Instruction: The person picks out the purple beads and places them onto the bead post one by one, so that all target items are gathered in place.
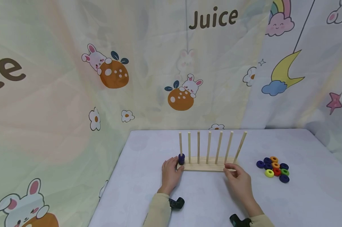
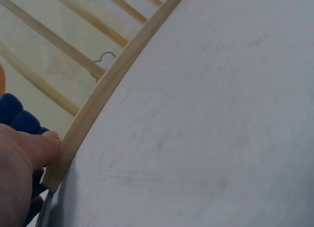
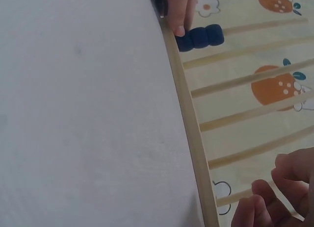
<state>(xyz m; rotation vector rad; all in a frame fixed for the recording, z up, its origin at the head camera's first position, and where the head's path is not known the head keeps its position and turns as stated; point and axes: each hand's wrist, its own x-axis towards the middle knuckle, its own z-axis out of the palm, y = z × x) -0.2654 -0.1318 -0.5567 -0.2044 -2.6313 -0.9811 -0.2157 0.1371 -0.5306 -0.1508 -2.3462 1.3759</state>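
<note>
The bare left hand [image 1: 171,175] is gripping the nine o'clock end of a pale wooden rack with seven round pegs [image 1: 204,168], its thumb pressing the front edge beside stacked dark-blue rings [image 1: 181,159]. At the four o'clock corner, the bare right hand [image 1: 239,181] is bending its fingers loosely, holding nothing. Across a gap, small multicoloured rings [image 1: 276,173] are lying at three o'clock. White tablecloth [image 1: 205,201] is giving open room toward six o'clock, between the wrists

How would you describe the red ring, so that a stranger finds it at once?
On the white-covered table, right of the wooden peg rack, lies a cluster of coloured rings. The red ring sits between the yellow ring and the green one, the only red there.
</note>
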